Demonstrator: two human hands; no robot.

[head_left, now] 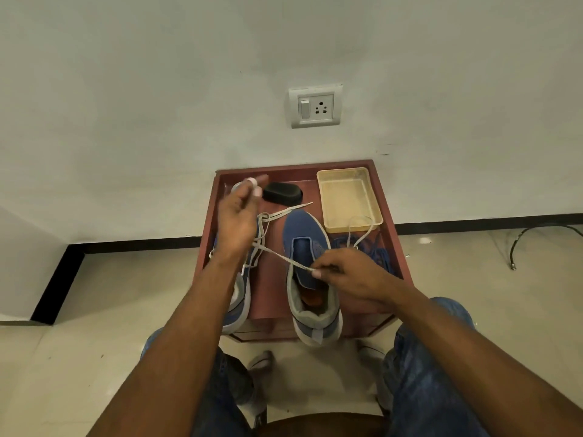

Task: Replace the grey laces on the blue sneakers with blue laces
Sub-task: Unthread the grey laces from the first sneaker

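Note:
Two blue sneakers stand on a small red-brown table (271, 279). The right sneaker (307, 247) has bare eyelets and an open tongue. My left arm largely hides the left sneaker (243, 298), which still carries a grey lace (277, 254). My right hand (350, 272) pinches one strand of that lace over the right sneaker and holds it taut. My left hand (238, 216) hovers above the left sneaker's front, fingers loosely apart and slightly blurred, with nothing visible in it. A heap of blue laces (380, 252) lies right of the right sneaker, and a loose grey lace (361, 227) is draped over it.
A yellowish plastic tray (372, 197) sits at the table's back right and a black oval object (282, 192) at the back middle. The table stands against a wall with a socket (315, 105). A cable (536, 234) lies on the floor at right. My knees flank the table's front.

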